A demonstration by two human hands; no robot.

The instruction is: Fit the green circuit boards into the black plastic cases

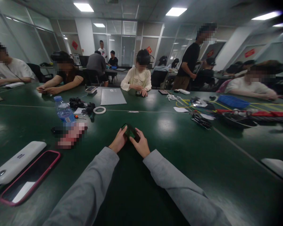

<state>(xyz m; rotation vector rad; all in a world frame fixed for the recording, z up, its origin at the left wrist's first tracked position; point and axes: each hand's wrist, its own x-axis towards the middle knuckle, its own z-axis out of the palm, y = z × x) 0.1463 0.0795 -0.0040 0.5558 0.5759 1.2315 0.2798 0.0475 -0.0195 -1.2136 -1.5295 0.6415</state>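
Nearest you, at the desk's near left corner, lie a white oblong power bank (16, 162) and a dark smartphone in a pink case (29, 177), just beside each other and well apart from your work.

Between your grey sleeves, out toward the middle of the green desk (155, 175), both hands meet on one small dark green flat object (130, 131). Your left hand (119, 141) curls around its left end, fingers closed onto it; your right hand (139, 145) pinches its right end the same way. It is too small and dim to say what it is, possibly a little circuit board or case. It sits just above the desk or touching it; which one is unclear.

To handle it well, keep the grip on the edges, not the faces, and let your wrists rest on the desk so the piece stays steady. Let one hand anchor it while the other does the fine work.

Farther left stand a clear plastic water bottle with a blue cap (63, 112) and a white tape ring (99, 110). Toward the far edge a grey flat laptop (112, 96) lies closed, and other people sit along that side.
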